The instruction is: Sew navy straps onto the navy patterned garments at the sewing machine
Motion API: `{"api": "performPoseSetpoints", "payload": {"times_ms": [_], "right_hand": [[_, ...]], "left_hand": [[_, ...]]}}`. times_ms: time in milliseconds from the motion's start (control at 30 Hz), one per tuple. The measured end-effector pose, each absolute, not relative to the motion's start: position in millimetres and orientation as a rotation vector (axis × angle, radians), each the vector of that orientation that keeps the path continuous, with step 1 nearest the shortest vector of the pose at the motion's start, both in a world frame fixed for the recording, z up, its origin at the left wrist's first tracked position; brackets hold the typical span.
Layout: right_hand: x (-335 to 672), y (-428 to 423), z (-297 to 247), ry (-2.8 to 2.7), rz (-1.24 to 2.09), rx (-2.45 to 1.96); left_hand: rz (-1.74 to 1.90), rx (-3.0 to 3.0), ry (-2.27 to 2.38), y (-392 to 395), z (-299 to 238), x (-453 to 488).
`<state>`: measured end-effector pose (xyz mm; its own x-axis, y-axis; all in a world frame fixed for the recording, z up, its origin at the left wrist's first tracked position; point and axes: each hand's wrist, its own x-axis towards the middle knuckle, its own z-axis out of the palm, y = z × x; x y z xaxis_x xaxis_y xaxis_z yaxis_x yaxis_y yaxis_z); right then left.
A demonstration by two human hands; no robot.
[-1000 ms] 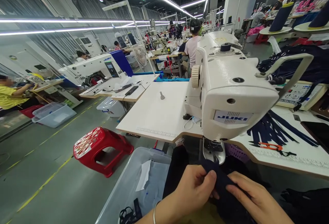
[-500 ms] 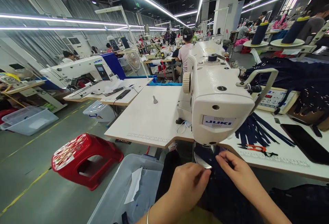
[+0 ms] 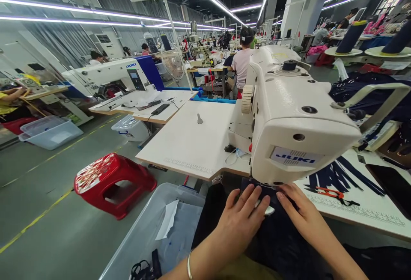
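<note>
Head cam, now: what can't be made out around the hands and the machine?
Needle area: head view, hidden under the sewing machine head and behind both hands.
Dark fabric: shape and seam unreadable; left hand and right hand lie flat on it, bottom edge crops it.
Clear bin: contents cut off by the bottom edge.

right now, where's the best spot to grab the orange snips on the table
Grip the orange snips by the orange handle, coming down from above with the right hand, the nearer one. They lie flat on the white table beside the navy strips, so a side hold looks awkward.
</note>
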<state>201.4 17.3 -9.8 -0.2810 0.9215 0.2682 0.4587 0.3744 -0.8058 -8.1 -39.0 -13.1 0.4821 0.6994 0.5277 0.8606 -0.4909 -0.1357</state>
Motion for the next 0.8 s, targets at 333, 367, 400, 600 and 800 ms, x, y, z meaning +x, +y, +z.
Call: {"api": "performPoseSetpoints", "payload": {"times_ms": [333, 367, 400, 600, 800], "right_hand": [[194.4, 26.5, -4.2, -1.979, 0.736, -1.196], [194.5, 26.4, -4.3, -1.986, 0.733, -1.202], [194.6, 26.3, -4.2, -1.992, 0.729, -1.207], [194.3, 25.9, -3.1, -1.984, 0.713, -1.236], [192.9, 26.0, -3.6, -1.975, 0.691, -1.241]], "left_hand": [[-0.567, -2.244, -1.331, -43.2, -11.8, -3.4], [-0.576, -2.243, -1.334, -43.4, -11.5, -3.0], [-0.579, -2.245, -1.339, -43.6, -11.4, -2.5], [-0.597, -2.213, -1.345, -43.7, -14.6, 0.4], [-0.630, -2.216, -1.361, -42.6, -17.1, 1.9]]}}
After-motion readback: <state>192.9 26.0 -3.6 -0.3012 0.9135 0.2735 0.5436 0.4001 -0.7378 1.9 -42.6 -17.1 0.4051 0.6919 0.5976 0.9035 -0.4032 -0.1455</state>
